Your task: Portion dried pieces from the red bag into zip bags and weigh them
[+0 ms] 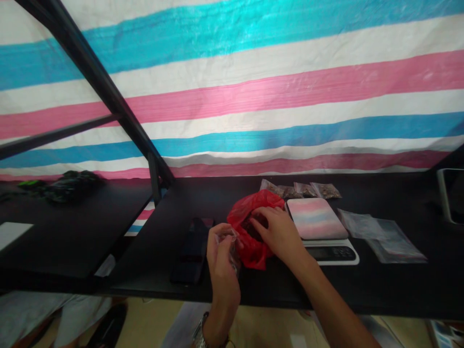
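A red plastic bag [253, 256] sits on the black table with its mouth open, and dark contents show inside. My right hand [277, 229] reaches into that mouth with fingers curled together; what they grip is hidden. Close to the bag's left side, my left hand [221, 251] is closed on a small clear plastic bag [234, 249]. Right of my right hand stands a white kitchen scale [317, 220] with a dark display and a shiny plate reflecting the striped sheet.
Several filled zip bags [326, 190] lie behind the scale. Flat clear bags [389, 237] are spread to its right. A dark phone [192, 251] rests left of my hands. A metal-framed device [449, 195] stands far right, and a black post [126, 121] rises at left.
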### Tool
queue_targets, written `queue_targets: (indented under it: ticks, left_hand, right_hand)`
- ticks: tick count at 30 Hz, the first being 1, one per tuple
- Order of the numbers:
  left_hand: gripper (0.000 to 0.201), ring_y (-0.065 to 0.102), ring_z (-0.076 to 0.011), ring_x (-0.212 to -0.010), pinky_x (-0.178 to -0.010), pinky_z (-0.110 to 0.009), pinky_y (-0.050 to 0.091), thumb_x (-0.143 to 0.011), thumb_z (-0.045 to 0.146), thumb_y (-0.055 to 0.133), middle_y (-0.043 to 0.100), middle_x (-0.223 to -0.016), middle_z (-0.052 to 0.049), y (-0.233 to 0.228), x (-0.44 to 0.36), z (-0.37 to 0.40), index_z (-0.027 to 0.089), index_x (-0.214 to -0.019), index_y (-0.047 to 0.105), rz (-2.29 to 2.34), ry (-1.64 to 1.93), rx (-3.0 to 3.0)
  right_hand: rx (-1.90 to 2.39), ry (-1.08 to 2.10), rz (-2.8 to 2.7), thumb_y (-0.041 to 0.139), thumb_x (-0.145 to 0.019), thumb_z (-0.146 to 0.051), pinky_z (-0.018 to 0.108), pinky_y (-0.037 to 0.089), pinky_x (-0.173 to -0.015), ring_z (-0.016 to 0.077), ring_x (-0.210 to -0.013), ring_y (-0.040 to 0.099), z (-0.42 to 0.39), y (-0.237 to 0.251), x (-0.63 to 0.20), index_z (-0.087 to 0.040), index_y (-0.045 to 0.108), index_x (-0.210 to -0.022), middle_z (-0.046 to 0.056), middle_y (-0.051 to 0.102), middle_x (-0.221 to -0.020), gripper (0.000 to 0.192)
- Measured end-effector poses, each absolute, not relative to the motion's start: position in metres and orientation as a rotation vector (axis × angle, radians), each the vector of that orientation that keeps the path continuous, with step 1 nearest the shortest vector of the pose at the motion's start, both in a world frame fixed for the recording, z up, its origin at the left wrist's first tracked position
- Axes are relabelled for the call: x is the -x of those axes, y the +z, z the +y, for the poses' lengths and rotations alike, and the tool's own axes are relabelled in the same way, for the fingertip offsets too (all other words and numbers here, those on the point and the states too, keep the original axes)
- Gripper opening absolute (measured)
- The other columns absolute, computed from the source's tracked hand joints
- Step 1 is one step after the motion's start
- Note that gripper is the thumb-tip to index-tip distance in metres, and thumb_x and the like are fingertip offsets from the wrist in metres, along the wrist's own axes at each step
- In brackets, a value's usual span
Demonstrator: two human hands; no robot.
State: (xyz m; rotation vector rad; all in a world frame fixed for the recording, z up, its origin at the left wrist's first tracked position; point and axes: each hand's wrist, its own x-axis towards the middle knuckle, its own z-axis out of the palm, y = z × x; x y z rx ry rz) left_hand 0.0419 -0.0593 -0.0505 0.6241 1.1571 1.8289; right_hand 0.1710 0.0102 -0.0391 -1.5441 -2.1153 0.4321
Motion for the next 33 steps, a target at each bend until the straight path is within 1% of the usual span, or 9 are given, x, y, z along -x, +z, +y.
queue_targets:
  ticks: [4,9,12,14,17,19,22,27,33]
  left_hand:
    - [0.03,0.058,-0.0123,-0.057,-0.05,-0.022,0.045,-0.068,0.038,0.076,0.066,-0.074,0.002,-0.046,-0.04,-0.054,0.021,-0.091,0.066,1.086,1.809,-0.505]
    - [0.033,0.058,-0.0118,-0.057,-0.054,-0.022,0.047,-0.065,0.039,0.077,0.066,-0.071,0.002,-0.042,-0.032,-0.048,0.021,-0.089,0.065,1.011,1.818,-0.433]
    - [0.03,0.057,-0.0122,-0.058,-0.055,-0.023,0.047,-0.069,0.039,0.074,0.065,-0.071,0.002,-0.045,-0.026,-0.045,0.021,-0.09,0.064,1.047,1.849,-0.474]
    - [0.025,0.058,-0.0123,-0.062,-0.059,-0.023,0.048,-0.075,0.036,0.073,0.065,-0.075,0.002,-0.047,-0.024,-0.046,0.022,-0.094,0.064,1.135,1.913,-0.597]
    - [0.022,0.062,-0.0133,-0.078,-0.075,-0.025,0.052,-0.088,0.029,0.072,0.064,-0.09,0.001,-0.048,-0.024,-0.051,0.023,-0.107,0.064,1.305,2.047,-0.966]
    - [0.029,0.064,-0.0145,-0.091,-0.085,-0.027,0.052,-0.094,0.026,0.072,0.065,-0.105,-0.001,-0.048,-0.027,-0.057,0.025,-0.121,0.062,1.394,2.066,-1.239]
    - [0.041,0.066,-0.0164,-0.1,-0.092,-0.03,0.053,-0.097,0.026,0.073,0.065,-0.116,-0.003,-0.049,-0.036,-0.063,0.029,-0.135,0.058,1.445,1.939,-1.535]
    - [0.048,0.07,-0.0216,-0.11,-0.099,-0.037,0.055,-0.096,0.032,0.077,0.068,-0.119,-0.003,-0.055,-0.047,-0.057,0.03,-0.139,0.056,1.452,1.67,-1.553]
    - [0.054,0.07,-0.0239,-0.117,-0.104,-0.041,0.055,-0.093,0.029,0.078,0.068,-0.126,-0.006,-0.06,-0.052,-0.047,0.03,-0.143,0.054,1.37,1.64,-1.383]
  right_hand:
    - [1.518,0.499,-2.141,0.067,-0.102,-0.023,0.04,0.05,-0.099,0.0298,-0.11,0.072,0.007,-0.043,-0.159,-0.02,0.08,-0.11,0.011,0.082,-0.114,0.016]
    - [1.424,0.829,-1.933,0.063,-0.103,-0.024,0.033,0.054,-0.088,0.0239,-0.097,0.079,0.009,-0.044,-0.161,-0.021,0.08,-0.104,0.008,0.085,-0.104,0.018]
    - [1.369,0.993,-1.819,0.061,-0.103,-0.029,0.031,0.055,-0.081,0.0227,-0.09,0.08,0.013,-0.046,-0.167,-0.021,0.08,-0.101,0.006,0.085,-0.098,0.02]
    - [1.334,1.047,-1.779,0.061,-0.102,-0.031,0.032,0.055,-0.08,0.0229,-0.089,0.079,0.015,-0.046,-0.172,-0.021,0.08,-0.1,0.006,0.085,-0.098,0.022]
    - [1.292,1.033,-1.745,0.061,-0.101,-0.036,0.035,0.056,-0.083,0.0246,-0.092,0.079,0.019,-0.044,-0.182,-0.021,0.08,-0.099,0.006,0.085,-0.099,0.024]
    - [1.249,1.044,-1.709,0.061,-0.099,-0.04,0.036,0.056,-0.082,0.0252,-0.092,0.078,0.02,-0.04,-0.19,-0.021,0.08,-0.097,0.006,0.085,-0.098,0.027]
    - [1.169,1.076,-1.614,0.063,-0.097,-0.048,0.035,0.058,-0.081,0.0249,-0.089,0.079,0.019,-0.03,-0.2,-0.021,0.079,-0.094,0.007,0.084,-0.095,0.031]
    - [1.107,1.044,-1.394,0.069,-0.094,-0.054,0.034,0.061,-0.081,0.0245,-0.089,0.079,0.006,-0.006,-0.202,-0.021,0.077,-0.1,0.007,0.084,-0.095,0.034]
    - [1.184,0.599,-1.674,0.072,-0.096,-0.038,0.04,0.058,-0.092,0.0256,-0.097,0.075,-0.013,0.012,-0.193,-0.025,0.079,-0.103,0.006,0.082,-0.101,0.017]
